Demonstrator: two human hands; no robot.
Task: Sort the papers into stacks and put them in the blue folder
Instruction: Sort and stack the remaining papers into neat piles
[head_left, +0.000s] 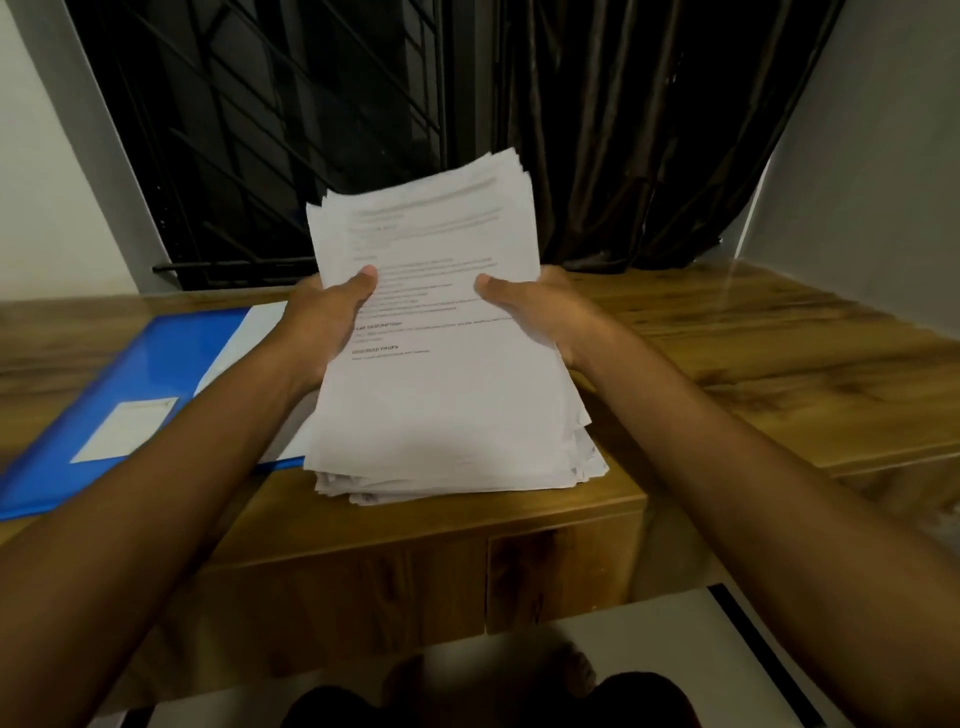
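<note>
Head cam: I see both hands on one thick paper stack (441, 405), centre of frame.

- Left hand (327, 317) grips the stack's left edge. The thumb lies across the printed top sheet and the fingers are hidden behind.
- Right hand (530, 312) grips the right edge the same way, thumb on top and fingers out of sight.
- The stack is tilted, with its far end raised toward the window and its near end low over the front edge of the wooden desk (779, 353). I can't tell whether the near end actually touches the desk.
- Sheet edges are ragged and not squared, fanning out at the lower right corner.
- The top sheet carries printed text, most of it too blurred for me to read.
- The blue folder (156, 364) lies flat on the desk just left of the stack, under the left forearm. It has a pale label (124, 428) on its cover and a white sheet (249, 332) showing along its right side.
- Behind the desk there is a dark window grille (260, 130) on the left and a dark curtain (649, 130) on the right.
</note>
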